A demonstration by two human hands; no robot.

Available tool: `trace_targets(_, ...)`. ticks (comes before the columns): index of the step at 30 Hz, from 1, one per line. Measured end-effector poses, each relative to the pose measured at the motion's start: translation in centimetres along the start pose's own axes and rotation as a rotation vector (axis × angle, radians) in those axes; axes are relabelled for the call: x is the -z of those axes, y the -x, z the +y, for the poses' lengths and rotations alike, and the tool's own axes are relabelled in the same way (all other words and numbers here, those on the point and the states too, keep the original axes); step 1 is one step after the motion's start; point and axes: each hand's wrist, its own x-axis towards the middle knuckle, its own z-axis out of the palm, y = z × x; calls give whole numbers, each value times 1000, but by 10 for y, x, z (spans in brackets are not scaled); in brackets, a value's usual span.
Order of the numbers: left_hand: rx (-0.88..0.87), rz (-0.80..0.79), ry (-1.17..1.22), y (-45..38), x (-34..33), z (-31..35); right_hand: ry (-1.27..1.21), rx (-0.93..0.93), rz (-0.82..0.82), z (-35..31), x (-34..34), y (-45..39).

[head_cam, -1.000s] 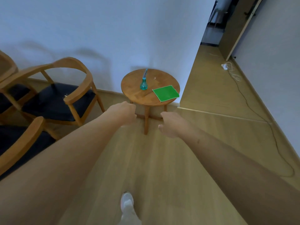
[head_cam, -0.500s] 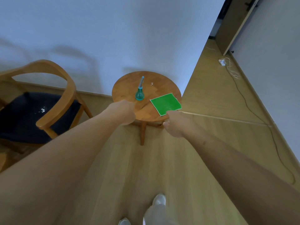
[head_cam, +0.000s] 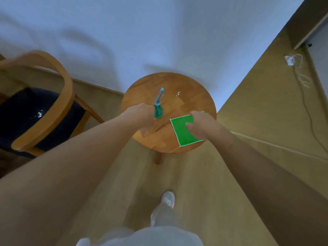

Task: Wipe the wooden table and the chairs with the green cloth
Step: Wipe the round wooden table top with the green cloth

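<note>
- The round wooden table [head_cam: 186, 82] stood on the pale wood floor [head_cam: 124, 174] close to a white wall [head_cam: 159, 32].
- The flat, square green cloth [head_cam: 182, 132] with a pale edge lay on the near right part of the tabletop, one corner close to the rim.
- The right hand [head_cam: 202, 125] was on the cloth's far right part, its thumb lying across the green surface and its fingers over the far edge; whether this grip had closed on the cloth or merely rested on it could not be told.
- The left hand [head_cam: 142, 118] was over the table's near left part, just beside the base of a teal spray bottle [head_cam: 158, 110] with a grey nozzle; the hand was seen from behind and blurred, so its grip could not be told, nor whether it touched the bottle.
- The bottle stood near the middle of the table, left of the cloth and apart from it.
- A small pale speck [head_cam: 178, 94] showed on the tabletop beyond the bottle.
- A wooden armchair [head_cam: 58, 96] with a curved back and a dark blue cushioned seat stood to the left, apart from the table.
- Pale specks [head_cam: 40, 113] showed on the seat.
- A white cable [head_cam: 305, 89] ran along the floor at the far right beside the wall.
- A light-coloured shoe [head_cam: 167, 199] and a grey trouser leg were at the bottom of the view.
</note>
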Motion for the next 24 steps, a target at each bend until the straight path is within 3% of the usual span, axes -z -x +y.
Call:
trace_targets(10, 111, -232, 39, -95, -34, -11, -48, -45, -94, 39, -18, -132)
trace_targets(19, 229, -335, 146, -197, -106, -54, -94, -181, -67, 66, -98, -213)
trace_targets(24, 260, -201, 261, -251, -184, -70, -153, -264, -134, 94, -158, -245)
